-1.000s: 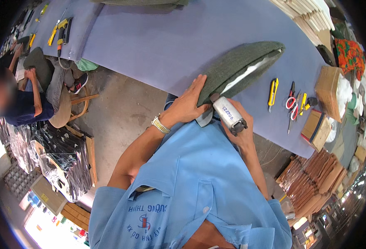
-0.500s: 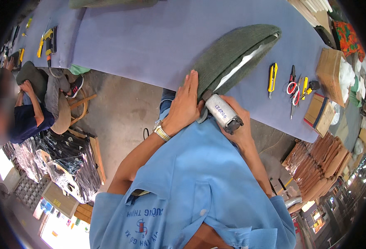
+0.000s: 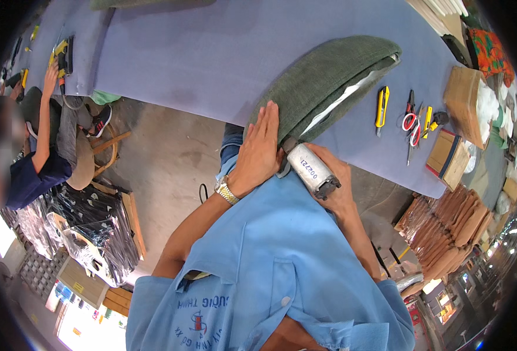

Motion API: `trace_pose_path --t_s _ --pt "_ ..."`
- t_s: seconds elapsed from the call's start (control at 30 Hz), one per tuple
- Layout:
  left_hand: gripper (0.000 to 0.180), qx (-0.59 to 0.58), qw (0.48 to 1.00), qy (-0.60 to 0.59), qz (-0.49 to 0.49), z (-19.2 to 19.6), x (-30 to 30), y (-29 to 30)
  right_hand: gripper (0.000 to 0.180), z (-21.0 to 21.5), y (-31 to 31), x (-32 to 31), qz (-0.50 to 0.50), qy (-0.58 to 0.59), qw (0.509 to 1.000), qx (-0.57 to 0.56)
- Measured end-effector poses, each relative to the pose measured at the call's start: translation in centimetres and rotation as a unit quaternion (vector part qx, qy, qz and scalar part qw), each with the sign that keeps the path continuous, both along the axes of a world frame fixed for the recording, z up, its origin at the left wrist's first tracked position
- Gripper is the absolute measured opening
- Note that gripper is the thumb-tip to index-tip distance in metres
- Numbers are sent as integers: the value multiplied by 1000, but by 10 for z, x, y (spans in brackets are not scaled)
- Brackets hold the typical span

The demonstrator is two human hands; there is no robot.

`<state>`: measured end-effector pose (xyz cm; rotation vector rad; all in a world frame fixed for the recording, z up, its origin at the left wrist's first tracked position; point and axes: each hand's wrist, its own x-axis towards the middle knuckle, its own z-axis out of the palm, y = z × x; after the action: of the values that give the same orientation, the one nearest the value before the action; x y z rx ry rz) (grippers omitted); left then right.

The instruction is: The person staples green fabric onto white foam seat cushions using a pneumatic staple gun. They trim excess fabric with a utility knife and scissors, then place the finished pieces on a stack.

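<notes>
A dark grey-green fabric-covered cushion [image 3: 323, 79], crescent-shaped from here, rests tilted at the table's near edge. White material [image 3: 339, 106] shows along its open seam. My left hand [image 3: 259, 146] lies with fingers stretched flat against the cushion's near left end; its thumb is partly hidden. In my right hand [image 3: 337, 175] is a staple gun with a silver cylindrical body [image 3: 312, 169]. Its front end is against or very near the cushion's near end, close to my left thumb; the exact contact is hidden. The grip is mostly hidden by the body and my hand.
On the blue-grey table [image 3: 170, 64] lie a yellow cutter [image 3: 382, 110], red-handled scissors [image 3: 411, 123] and another yellow cutter [image 3: 427, 121]. A cardboard box [image 3: 464, 99] stands right. At left, a co-worker's hand [image 3: 52, 76] reaches a yellow-black tool [image 3: 65, 55]. Wrapped brown pieces [image 3: 446, 228] are stacked lower right.
The cushion has tilted slightly, showing more of its upper face. My hands keep nearly the same hold. The co-worker at left has stretched an arm out to the yellow-black tool.
</notes>
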<state>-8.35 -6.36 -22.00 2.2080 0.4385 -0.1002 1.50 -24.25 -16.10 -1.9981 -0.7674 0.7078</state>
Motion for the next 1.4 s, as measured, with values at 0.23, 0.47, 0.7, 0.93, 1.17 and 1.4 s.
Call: trace_pose_path --t_s 0.23,0.47,0.7,0.93,1.17,1.4 --pt "96 -16 1000 2 20 -2 0 2 51 -4 12 -4 -21 14 1000 -2" --pt "92 -140 989 -40 7 5 -23 23 57 -14 11 -12 -19 -27 999 34" --pt "90 -48 998 -36 35 0 -22 13 61 -21 3 -16 -8 -36 998 53" --pt "91 19 999 5 27 13 -22 2 60 -17 1 -13 -5 0 999 36" --pt "92 59 998 -10 32 5 -22 -9 58 -9 2 -12 -11 49 999 -2" --pt "93 23 996 -56 65 9 -22 -9 60 -23 -6 -17 2 -14 999 53"
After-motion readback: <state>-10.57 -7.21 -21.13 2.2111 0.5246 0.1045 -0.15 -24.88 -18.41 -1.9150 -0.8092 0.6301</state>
